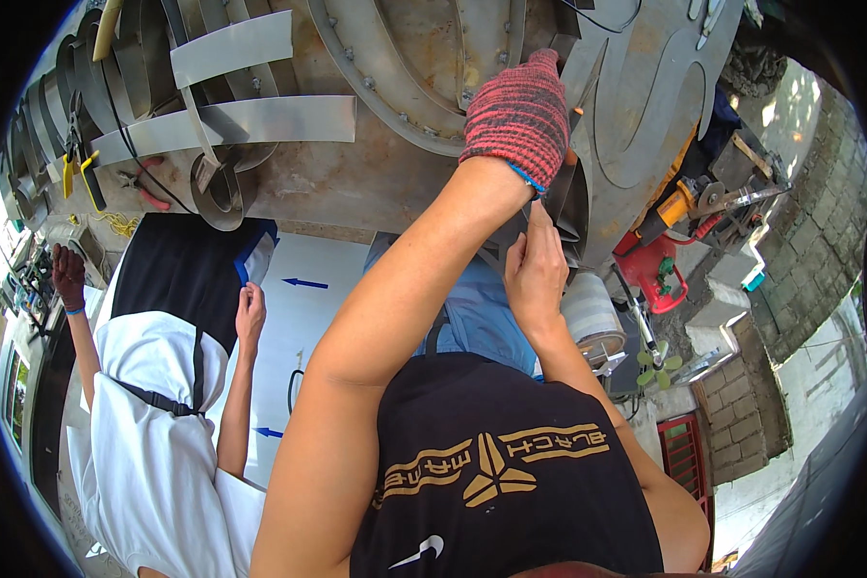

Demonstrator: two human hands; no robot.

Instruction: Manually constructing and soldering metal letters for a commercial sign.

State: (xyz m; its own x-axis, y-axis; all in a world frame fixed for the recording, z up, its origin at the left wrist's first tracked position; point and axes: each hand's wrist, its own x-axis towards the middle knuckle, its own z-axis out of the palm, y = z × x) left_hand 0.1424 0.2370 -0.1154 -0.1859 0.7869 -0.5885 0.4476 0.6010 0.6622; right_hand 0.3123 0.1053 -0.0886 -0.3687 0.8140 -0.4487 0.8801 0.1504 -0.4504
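My left hand [518, 123], in a red and black striped knit glove with a blue cuff, reaches over the metal bench. Its fingers point away and are mostly hidden by the back of the hand. Small orange-ended pieces [575, 118] and dark metal strips [575, 197] lie just right of the glove. Bare, my right hand [535, 265] is at the bench's near edge. Its index finger stretches up to the glove's cuff, with the thumb apart; the other fingers are partly hidden. Beyond the glove lies a large frame of curved metal strips [395, 106].
Bent sheet strips [289, 120], yellow-handled pliers [75, 159] and red-handled pliers [146, 183] lie on the bench's left. A flat cut-out metal plate [645, 106] is at right, above a yellow angle grinder [679, 204] and red stool [653, 270]. Another person [169, 376] stands at left.
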